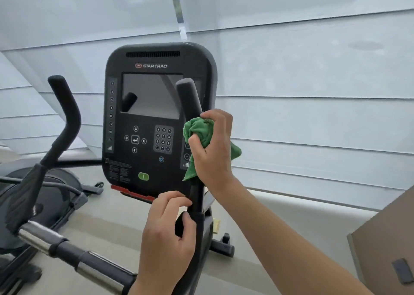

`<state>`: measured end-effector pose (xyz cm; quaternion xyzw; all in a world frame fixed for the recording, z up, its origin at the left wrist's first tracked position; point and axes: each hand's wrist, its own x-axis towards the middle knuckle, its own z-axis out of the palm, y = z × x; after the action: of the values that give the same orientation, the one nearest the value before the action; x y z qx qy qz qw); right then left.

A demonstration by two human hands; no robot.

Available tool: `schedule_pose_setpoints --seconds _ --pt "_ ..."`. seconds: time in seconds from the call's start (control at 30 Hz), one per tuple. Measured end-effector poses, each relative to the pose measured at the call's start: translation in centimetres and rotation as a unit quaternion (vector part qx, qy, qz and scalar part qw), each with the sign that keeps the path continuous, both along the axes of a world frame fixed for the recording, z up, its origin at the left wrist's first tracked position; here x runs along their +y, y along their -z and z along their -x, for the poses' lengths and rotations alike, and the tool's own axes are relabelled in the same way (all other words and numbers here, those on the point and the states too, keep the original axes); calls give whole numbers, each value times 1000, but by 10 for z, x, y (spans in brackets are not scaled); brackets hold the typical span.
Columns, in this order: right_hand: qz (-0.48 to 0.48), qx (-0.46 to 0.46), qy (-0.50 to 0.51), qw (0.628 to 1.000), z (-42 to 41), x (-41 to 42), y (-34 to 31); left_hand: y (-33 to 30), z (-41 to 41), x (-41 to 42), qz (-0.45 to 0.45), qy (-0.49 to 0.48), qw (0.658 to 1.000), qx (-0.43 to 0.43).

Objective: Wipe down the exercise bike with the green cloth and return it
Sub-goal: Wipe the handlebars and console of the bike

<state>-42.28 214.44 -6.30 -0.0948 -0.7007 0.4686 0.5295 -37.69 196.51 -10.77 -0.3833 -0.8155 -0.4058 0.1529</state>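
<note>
The exercise bike's black console [154, 119] stands in the middle, its dark screen above a keypad. In front of it the right handlebar [189, 97] rises upright. My right hand [214, 151] grips the bunched green cloth [200, 131] around this bar at mid height, with cloth ends hanging below and to the right. Lower down, my left hand [167, 234] curls round the same bar near its bend. The left handlebar [65, 117] stands free at the left, with a chrome grip section [38, 238] below it.
Another black exercise machine [44, 196] sits on the pale floor at the left. White blinds [313, 93] cover the window behind. A brown panel [387, 238] juts in at the lower right. The bike's base foot [224, 247] shows under the bar.
</note>
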Motion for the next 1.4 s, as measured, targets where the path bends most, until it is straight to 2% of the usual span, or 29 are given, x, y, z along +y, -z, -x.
schedule_pose_setpoints --seconds 0.17,0.3,0.43,0.57,0.7,0.93,1.07,1.17,1.23,1.3,1.37,1.4 --pt "-72 57 -37 995 19 21 -50 1 0 3 -8 -35 999 2" --pt "-75 31 -42 996 22 30 -78 2 -1 4 -4 -56 998 -3" --pt "-78 -3 -44 996 9 29 -62 2 -3 6 1 -76 997 -5" --pt "-114 -63 -26 991 -9 11 -15 2 -5 8 4 -84 996 -6" --pt "-36 -129 -51 990 -39 2 29 2 -5 8 5 -83 996 -14" --pt "-4 -180 -110 977 -55 16 11 -1 -8 6 19 -83 996 -37" --pt "-3 -122 -64 991 -53 24 -33 -1 -10 3 9 -82 995 -55" --pt "-57 -33 3 998 -42 26 -84 -1 -10 3 6 -77 996 -52" --pt "-105 -20 19 994 -25 26 -115 -1 -9 2 2 -68 996 -49" --pt "-166 -112 -4 980 -4 23 -135 1 -8 1 0 -61 997 -51" --pt "-261 -254 12 931 17 18 -139 1 -7 0 -1 -58 997 -52" --pt "-300 -294 36 907 25 17 -138 1 -7 0 -2 -56 997 -52"
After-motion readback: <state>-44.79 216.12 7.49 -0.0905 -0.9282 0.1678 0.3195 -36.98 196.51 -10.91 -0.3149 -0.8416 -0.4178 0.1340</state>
